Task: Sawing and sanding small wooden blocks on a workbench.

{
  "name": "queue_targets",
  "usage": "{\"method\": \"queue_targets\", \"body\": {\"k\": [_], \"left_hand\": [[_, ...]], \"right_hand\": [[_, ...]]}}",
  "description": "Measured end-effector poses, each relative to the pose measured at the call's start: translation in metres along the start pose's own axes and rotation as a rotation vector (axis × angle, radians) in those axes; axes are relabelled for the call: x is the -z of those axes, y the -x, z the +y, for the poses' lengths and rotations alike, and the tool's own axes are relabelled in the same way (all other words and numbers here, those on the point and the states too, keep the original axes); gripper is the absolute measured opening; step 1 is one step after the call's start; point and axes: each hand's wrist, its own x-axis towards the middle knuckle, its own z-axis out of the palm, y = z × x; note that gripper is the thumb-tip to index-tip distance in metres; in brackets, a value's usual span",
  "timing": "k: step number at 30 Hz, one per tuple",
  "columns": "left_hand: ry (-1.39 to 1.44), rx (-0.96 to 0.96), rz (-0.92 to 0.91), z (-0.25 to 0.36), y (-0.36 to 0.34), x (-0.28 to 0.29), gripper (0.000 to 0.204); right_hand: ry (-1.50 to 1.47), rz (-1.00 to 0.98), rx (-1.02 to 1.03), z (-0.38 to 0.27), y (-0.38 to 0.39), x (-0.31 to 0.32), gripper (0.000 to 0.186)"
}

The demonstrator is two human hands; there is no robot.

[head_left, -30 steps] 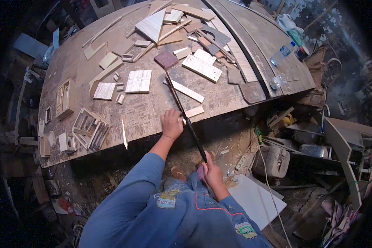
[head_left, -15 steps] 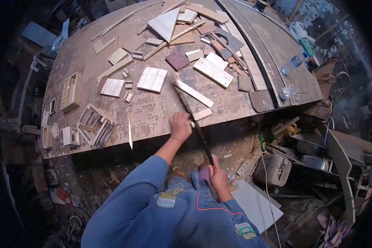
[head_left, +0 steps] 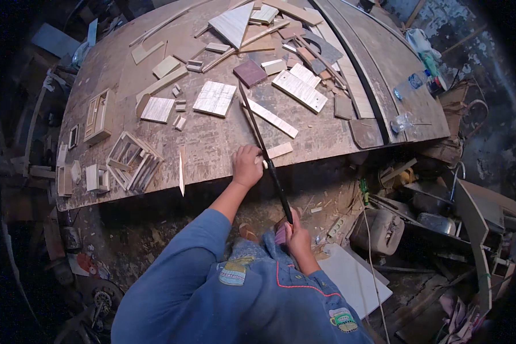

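We are viewing two bare hands working at the near edge of a bench [head_left: 212, 149], which is serving as our landmark. The left hand [head_left: 247, 165] is overlapping that edge with its back facing up; its fingers are curling inward and pinching a small pale piece [head_left: 264, 164], whose end is showing against a long dark tool [head_left: 266, 153]. Its forearm is slanting toward the bench and inward to the right, with the blue sleeve [head_left: 210, 228] ending well short of the wrist. The right hand [head_left: 298, 238] is sitting on the person's side of the bench's near edge; its fingers are wrapping the tool's black lower end, and its forearm is leaning inward to the left. The tool itself is crossing the bench's near edge at a slant, its thin tip pointing over the benchtop toward the far side.

On the bench, we are also finding a short pale block [head_left: 280, 150] lying at the near edge, a pale strip [head_left: 273, 119] lying farther in, and a dark red block [head_left: 250, 74] resting deeper still. An openwork wooden frame [head_left: 133, 162] is occupying the bench's near left part, and a plastic bottle [head_left: 411, 83] is lying toward its right end.
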Motion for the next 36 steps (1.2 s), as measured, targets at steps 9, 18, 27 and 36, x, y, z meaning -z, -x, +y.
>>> {"method": "queue_targets", "body": {"k": [9,18,27,36], "left_hand": [[-0.272,-0.074,-0.103,-0.049,-0.07,0.037,0.054],[-0.348,-0.169,-0.536,-0.031,-0.106,-0.015,0.064],[-0.621,0.125,-0.14,-0.021,-0.164,-0.012,0.061],[0.234,-0.035,-0.261,0.048,-0.023,-0.036,0.037]], "right_hand": [[-0.157,0.019,-0.005,0.002,0.012,0.013,0.054],[-0.183,0.135,-0.045,0.057,0.032,0.02,0.054],[-0.148,0.127,-0.099,0.065,0.007,0.046,0.053],[-0.109,0.034,-0.034,0.027,-0.013,0.048,0.053]]}}
